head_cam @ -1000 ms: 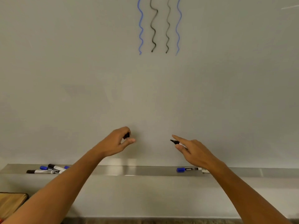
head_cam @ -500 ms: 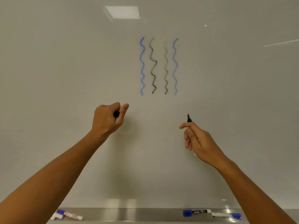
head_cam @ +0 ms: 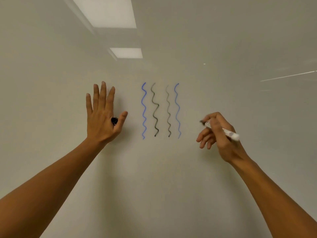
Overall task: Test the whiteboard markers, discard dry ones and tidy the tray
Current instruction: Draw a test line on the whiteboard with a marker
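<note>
Whiteboard [head_cam: 223, 48] fills the view, four squiggles [head_cam: 160, 110] mid-board. Right hand [head_cam: 221, 134] pinches the uncapped marker [head_cam: 230, 134] just right of them — tip aimed left at the squiggles. Left hand [head_cam: 103, 115], fingers spread flat, traps the cap [head_cam: 114, 120] under its thumb, left of them.

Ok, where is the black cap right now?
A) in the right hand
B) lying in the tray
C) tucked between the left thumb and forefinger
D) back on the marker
C: the black cap sits in the crook of the left hand, whose fingers lie straight against the whiteboard, while the right hand holds the uncapped marker.
</note>
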A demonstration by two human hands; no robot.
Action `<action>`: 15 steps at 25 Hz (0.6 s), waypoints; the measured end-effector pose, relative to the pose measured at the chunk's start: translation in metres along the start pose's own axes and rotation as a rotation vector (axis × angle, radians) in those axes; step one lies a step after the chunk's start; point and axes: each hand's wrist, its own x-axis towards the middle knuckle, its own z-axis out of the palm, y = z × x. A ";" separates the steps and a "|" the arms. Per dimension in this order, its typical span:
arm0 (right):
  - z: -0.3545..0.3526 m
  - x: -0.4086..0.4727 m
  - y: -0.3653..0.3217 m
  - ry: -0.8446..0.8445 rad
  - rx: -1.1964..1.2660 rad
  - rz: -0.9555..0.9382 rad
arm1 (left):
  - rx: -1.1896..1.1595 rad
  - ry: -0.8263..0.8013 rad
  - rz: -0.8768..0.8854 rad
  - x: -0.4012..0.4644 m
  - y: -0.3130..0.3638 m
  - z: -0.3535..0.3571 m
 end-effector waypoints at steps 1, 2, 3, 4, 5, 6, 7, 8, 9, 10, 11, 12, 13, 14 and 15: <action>-0.002 0.008 0.000 0.019 -0.004 -0.011 | -0.003 -0.018 0.003 0.002 -0.001 0.004; -0.003 0.014 -0.001 0.046 -0.012 -0.032 | -0.005 -0.032 -0.001 0.002 -0.002 0.008; -0.003 0.021 -0.001 0.087 -0.027 -0.057 | 0.002 -0.041 -0.009 0.001 -0.002 0.013; -0.003 0.026 -0.002 0.137 -0.034 -0.072 | 0.023 -0.046 -0.016 0.000 -0.003 0.017; -0.003 0.031 -0.002 0.190 -0.032 -0.082 | 0.051 -0.046 -0.022 -0.002 -0.004 0.021; -0.003 0.035 -0.001 0.232 -0.020 -0.095 | 0.076 -0.042 -0.025 -0.003 -0.005 0.023; -0.002 0.038 0.000 0.260 -0.001 -0.112 | 0.090 -0.035 -0.025 -0.003 -0.005 0.025; 0.000 0.042 0.001 0.273 0.015 -0.130 | 0.096 -0.026 -0.022 -0.003 -0.005 0.026; 0.002 0.046 0.002 0.280 0.027 -0.140 | 0.104 -0.018 -0.018 -0.003 -0.005 0.026; 0.006 0.050 0.003 0.288 0.036 -0.140 | 0.111 -0.009 -0.016 -0.004 -0.005 0.025; 0.009 0.056 0.005 0.302 0.041 -0.134 | 0.116 -0.002 -0.015 -0.004 -0.005 0.025; 0.012 0.061 0.007 0.317 0.044 -0.127 | 0.119 0.003 -0.015 -0.004 -0.005 0.026; 0.014 0.066 0.008 0.328 0.044 -0.125 | 0.122 0.005 -0.016 -0.004 -0.005 0.026; 0.016 0.070 0.008 0.335 0.042 -0.127 | 0.126 0.007 -0.016 -0.004 -0.005 0.026; 0.017 0.073 0.009 0.343 0.039 -0.131 | 0.128 0.007 -0.018 -0.004 -0.005 0.026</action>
